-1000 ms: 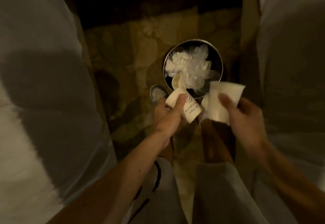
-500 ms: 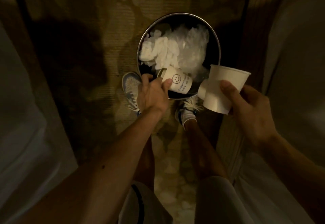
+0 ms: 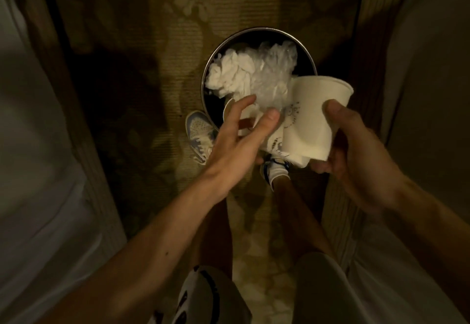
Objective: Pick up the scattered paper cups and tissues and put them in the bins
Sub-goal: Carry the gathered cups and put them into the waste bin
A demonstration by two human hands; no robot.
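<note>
Overall: a dim floor is viewed from above, with a round metal-rimmed bin (image 3: 259,29) standing on a patterned rug (image 3: 178,18).
Bin contents: crumpled tissues (image 3: 234,74) and clear plastic wrap (image 3: 277,69) are piled inside; a dropped cup (image 3: 228,111) is partly seen at the near rim.
Left hand (image 3: 236,145): fingers are spread wide above the bin's near rim and nothing is gripped. Half a second ago the smiley-printed cup was pinched here; it has since been let go.
Right hand (image 3: 356,150): fingers and thumb are curled round a white held cup (image 3: 318,120), tilted over the bin's right rim. It has been brought in from beside the bin, close to the left thumb.
Second cup (image 3: 276,143): its printed wall is seen just under the held cup; what supports it cannot be told.
Feet: pale sneakers (image 3: 199,132) are seen just beside the bin.
</note>
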